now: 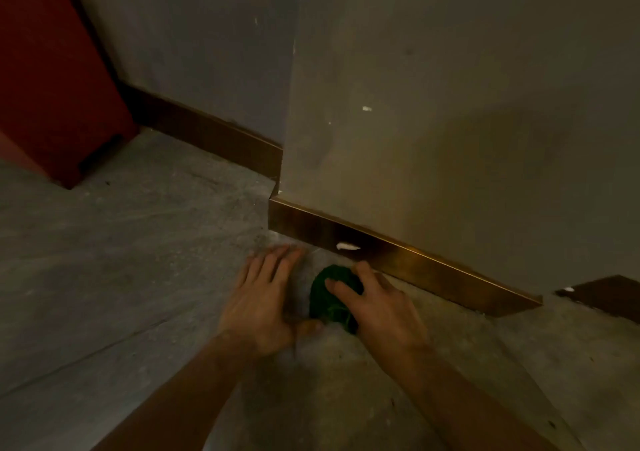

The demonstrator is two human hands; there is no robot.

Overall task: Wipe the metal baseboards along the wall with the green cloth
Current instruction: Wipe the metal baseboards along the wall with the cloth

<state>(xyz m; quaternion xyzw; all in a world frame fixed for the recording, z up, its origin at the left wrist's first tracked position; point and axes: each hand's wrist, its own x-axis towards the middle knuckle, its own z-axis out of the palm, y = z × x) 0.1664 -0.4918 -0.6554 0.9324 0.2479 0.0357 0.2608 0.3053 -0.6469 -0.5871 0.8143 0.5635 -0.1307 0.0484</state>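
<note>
Two bare forearms are seen reaching in from the bottom edge over a rough grey concrete floor, which is dusty and streaked with pale scuff marks. The left hand is laid flat on the floor with its fingers spread and nothing held in it. Just to its right, the right hand is curled over a bunched dark green cloth, which is pressed to the floor under the fingers; the cloth lies close in front of the baseboard, and whether it touches the metal cannot be told. Directly behind the hands, a long strip of brushed bronze-coloured metal baseboard is fixed along the foot of a beige plastered wall, and a small white smear is seen on its face. The wall is marked with a few white chips and ends at an outside corner on the left. Beyond that corner, a darker metal baseboard section is run along a recessed grey wall in shadow. At the far left, a tall dark red panel is stood on the floor against that recess. At the far right, a further dark baseboard piece is partly seen
</note>
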